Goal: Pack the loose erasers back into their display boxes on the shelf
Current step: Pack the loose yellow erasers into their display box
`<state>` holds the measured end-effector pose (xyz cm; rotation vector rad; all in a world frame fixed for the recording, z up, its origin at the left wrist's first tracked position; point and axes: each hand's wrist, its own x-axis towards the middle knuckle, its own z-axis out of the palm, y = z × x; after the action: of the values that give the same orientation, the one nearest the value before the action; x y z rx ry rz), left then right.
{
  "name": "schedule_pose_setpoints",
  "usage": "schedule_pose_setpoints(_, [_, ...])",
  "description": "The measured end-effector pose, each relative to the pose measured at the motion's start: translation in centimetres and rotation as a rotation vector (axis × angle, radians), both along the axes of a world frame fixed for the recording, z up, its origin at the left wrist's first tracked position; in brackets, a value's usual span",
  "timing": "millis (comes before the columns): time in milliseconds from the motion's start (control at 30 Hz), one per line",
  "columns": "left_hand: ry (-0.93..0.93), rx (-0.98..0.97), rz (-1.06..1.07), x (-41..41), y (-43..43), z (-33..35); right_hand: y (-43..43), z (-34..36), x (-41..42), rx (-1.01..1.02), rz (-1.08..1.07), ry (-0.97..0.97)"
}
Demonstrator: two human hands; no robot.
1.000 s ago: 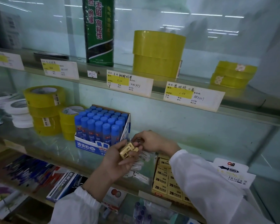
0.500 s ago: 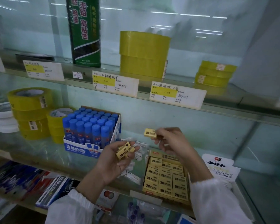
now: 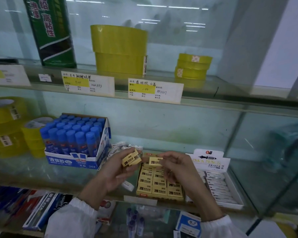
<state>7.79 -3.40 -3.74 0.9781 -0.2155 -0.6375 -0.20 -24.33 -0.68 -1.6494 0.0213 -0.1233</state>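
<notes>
Since 0.5 s ago the right hand [image 3: 177,170] has dropped. It now pinches 1 yellow eraser [image 3: 155,161] just above the back rows of the yellow display box [image 3: 160,198], so slotting it in looks like the next step. The left hand [image 3: 110,172], just left of that box, grips a small stack of yellow erasers [image 3: 131,159], perhaps 2 or 3. The right hand hides any free slot in the box. Loose white erasers [image 3: 127,185] left of the box are partly covered.
</notes>
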Motion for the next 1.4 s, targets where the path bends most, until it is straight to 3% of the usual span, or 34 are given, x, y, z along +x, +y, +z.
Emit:
schedule_pose_setpoints(133, [-0.007,0.014,0.018,-0.2,-0.2,0.1,0.3,-0.3,-0.1,-0.104,-0.060,-0.009])
schedule_pose_setpoints(333, [0.026,-0.063,0.069,0.1,0.2,-0.3,0.4,-0.1,0.9,-0.506,-0.132,0.006])
schedule_pose_setpoints(700, [0.037,-0.061,0.070,-0.2,0.0,0.2,1.1,1.6,2.7,-0.819,-0.092,0.116])
schedule_pose_setpoints(933, [0.047,-0.081,0.043,0.2,0.1,-0.3,2.7,0.5,3.8,-0.825,-0.217,0.143])
schedule_pose_setpoints(1133, [0.087,-0.104,0.031,0.1,0.3,0.0,3.3,0.7,3.3,-0.837,-0.239,0.077])
schedule_pose_setpoints(1200, [0.073,-0.093,0.023,0.1,0.3,0.0,3.0,1.2,2.8,-0.847,-0.275,-0.026])
schedule_pose_setpoints(1300, [0.011,-0.032,0.005,-0.2,0.1,0.3,3.8,2.1,2.2,-0.824,-0.107,-0.290])
schedule_pose_setpoints(1400, [-0.039,0.054,0.007,-0.6,0.0,0.6,5.1,1.8,2.8,-0.874,0.035,-0.294])
